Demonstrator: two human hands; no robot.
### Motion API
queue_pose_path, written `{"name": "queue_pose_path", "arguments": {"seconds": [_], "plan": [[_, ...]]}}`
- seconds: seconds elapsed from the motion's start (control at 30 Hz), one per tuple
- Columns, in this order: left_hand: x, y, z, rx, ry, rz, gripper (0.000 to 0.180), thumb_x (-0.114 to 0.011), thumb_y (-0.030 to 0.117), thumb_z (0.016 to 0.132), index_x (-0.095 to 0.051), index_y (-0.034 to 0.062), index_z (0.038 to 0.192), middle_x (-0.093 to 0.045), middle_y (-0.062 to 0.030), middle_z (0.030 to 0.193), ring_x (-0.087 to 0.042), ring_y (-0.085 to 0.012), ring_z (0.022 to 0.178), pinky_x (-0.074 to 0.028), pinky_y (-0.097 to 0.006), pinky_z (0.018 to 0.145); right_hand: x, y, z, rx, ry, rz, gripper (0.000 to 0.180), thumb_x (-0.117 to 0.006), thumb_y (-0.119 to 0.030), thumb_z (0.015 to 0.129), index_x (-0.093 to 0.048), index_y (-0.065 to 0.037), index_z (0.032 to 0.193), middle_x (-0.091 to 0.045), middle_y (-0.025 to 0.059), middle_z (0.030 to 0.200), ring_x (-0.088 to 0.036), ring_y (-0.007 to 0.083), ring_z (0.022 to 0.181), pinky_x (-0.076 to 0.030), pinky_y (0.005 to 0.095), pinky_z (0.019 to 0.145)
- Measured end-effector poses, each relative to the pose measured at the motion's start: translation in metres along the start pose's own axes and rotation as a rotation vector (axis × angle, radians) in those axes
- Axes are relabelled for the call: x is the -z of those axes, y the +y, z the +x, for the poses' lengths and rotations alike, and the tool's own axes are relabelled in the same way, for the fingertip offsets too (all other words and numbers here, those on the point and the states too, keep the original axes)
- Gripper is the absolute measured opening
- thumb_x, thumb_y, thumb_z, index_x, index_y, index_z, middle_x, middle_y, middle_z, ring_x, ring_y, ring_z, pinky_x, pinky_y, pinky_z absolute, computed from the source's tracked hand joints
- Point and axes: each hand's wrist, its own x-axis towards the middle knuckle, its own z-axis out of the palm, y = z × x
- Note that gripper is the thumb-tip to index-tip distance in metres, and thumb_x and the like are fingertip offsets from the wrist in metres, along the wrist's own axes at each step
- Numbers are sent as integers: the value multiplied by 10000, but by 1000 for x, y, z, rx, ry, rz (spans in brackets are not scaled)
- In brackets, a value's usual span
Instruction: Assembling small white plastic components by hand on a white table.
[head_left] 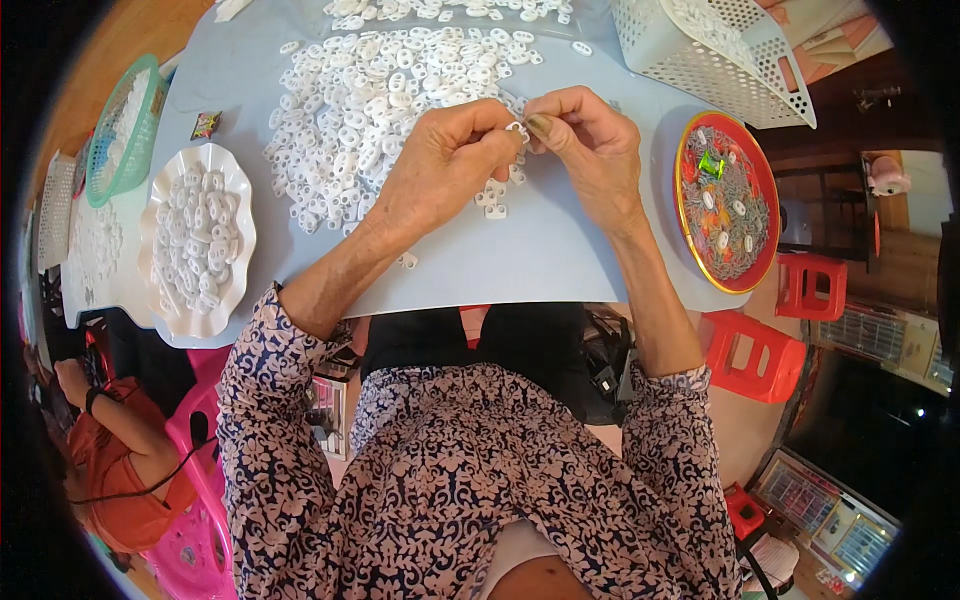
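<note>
My left hand [440, 160] pinches a small white plastic piece with holes [517, 130] between thumb and fingertips. Close against it, my right hand [595, 150] has its thumb and forefinger pressed together at the piece; whatever they grip is too small to make out. Under and beyond my left hand spreads a large heap of white oval two-holed pieces [340, 120]. A couple of loose ones [495, 211] lie just below the hands, and another [407, 260] sits by my left forearm.
At left stands a white scalloped dish [245, 200] of white oval pieces, with a green basket [150, 120] behind. On the right are a red gold-rimmed tray [684, 200] of small grey parts and a white perforated basket [740, 85]. A co-worker's arm [130, 430] shows lower left; red stools [760, 350] stand right.
</note>
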Motion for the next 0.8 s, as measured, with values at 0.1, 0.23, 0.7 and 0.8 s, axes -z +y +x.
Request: {"name": "queue_pose_path", "arguments": {"seconds": [0.1, 0.23, 0.7, 0.8], "plan": [[0, 0, -1, -24, 7, -9, 193, -518, 135, 858, -579, 38, 703, -512, 27, 595, -409, -42, 565, -311, -226, 513, -4, -2, 0, 28, 10, 45, 101, -623, -36, 865, -588, 3, 951, -623, 26, 825, -564, 68, 708, -481, 204, 651], [0, -1, -1, -4, 3, 7, 189, -518, 133, 858, -576, 42, 703, -511, 27, 593, -404, -43, 559, -304, -226, 505, -3, -3, 0, 28, 4, 94, 148, -624, -12, 856, -572, -2, 994, -626, 35, 853, -574, 70, 723, -494, 211, 669], [3, -2, 1, -79, -17, 113, 143, -537, 117, 840, -577, 8, 757, -513, 7, 595, -449, -45, 573, -350, -238, 496, -3, 2, -1, -41, -12, 22, 95, -629, -84, 874, -648, 9, 883, -614, 1, 725, -503, 42, 628, -422, 188, 563], [3, 1, 1, -45, -29, 77, 143, -533, 120, 835, -580, 14, 751, -521, 12, 603, -453, -41, 576, -354, -232, 508, -2, 2, -2, -49, 4, -60, 107, -615, -90, 885, -646, 12, 880, -605, -5, 709, -483, 43, 612, -405, 194, 549]]}}
